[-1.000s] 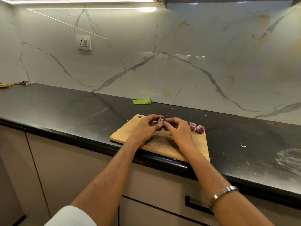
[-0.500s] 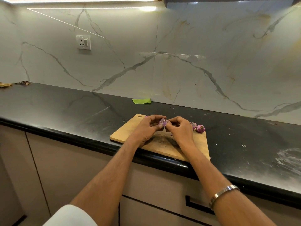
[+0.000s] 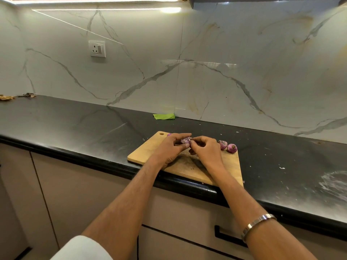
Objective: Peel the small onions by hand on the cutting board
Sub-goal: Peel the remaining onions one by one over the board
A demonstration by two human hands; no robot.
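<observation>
Close by, over the pale wooden cutting board (image 3: 148,152) at the black stone worktop's (image 3: 75,126) front edge, the left hand (image 3: 171,147) and right hand (image 3: 205,150) together pinch one small purple onion (image 3: 185,140) between their fingertips. Just beyond the right hand, two more small purple onions (image 3: 227,146) sit on the board's far corner, and farther back a green scrap (image 3: 164,116) lies against the marble wall.

onion (image 3: 185,141): mostly hidden by fingers | purple bit (image 3: 169,134): behind left hand (image 3: 170,149), unidentifiable
</observation>
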